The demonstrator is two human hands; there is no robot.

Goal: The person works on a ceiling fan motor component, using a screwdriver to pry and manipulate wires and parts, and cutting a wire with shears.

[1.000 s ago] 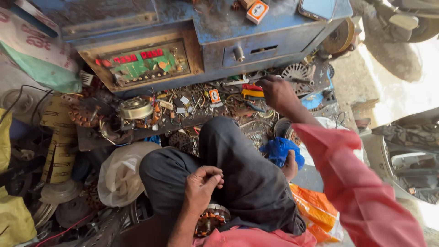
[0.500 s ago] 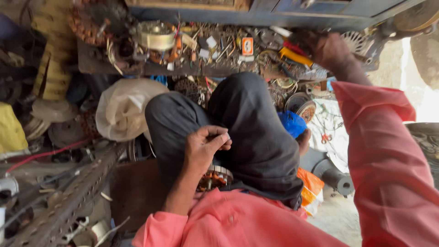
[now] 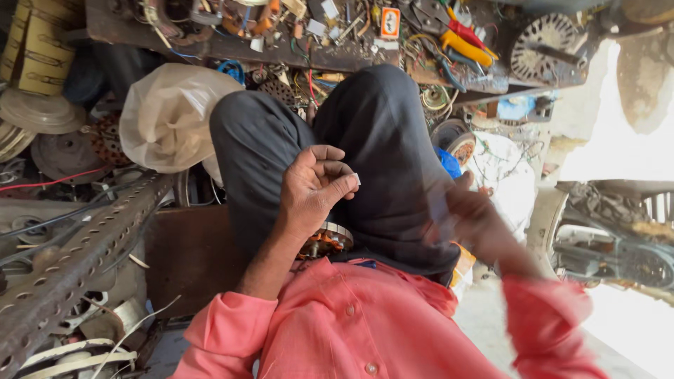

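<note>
**Left hand pinching a small white piece above the lap**

The left hand (image 3: 312, 193) is hovering over the person's dark-trousered lap, its fingers (image 3: 335, 188) curling together, with thumb and forefinger clamping a small white piece (image 3: 357, 179) that is just showing at their tips. Right below the wrist, a wound motor stator (image 3: 324, 242) with copper coils is sitting on the lap, partly hidden by the hand and not touched by the fingers.

The right hand (image 3: 472, 214) is showing to the right of the knee, blurred; whether its fingers are apart or together cannot be told, nor whether it is holding anything.

On the far side, a cluttered counter (image 3: 232, 48) is carrying yellow-handled pliers (image 3: 465, 46), a round slotted metal disc (image 3: 544, 41) and loose wires. A cream plastic bag (image 3: 168, 116) is lying to the left of the knees, and a perforated steel angle bar (image 3: 77, 263) is running across the near left.
</note>
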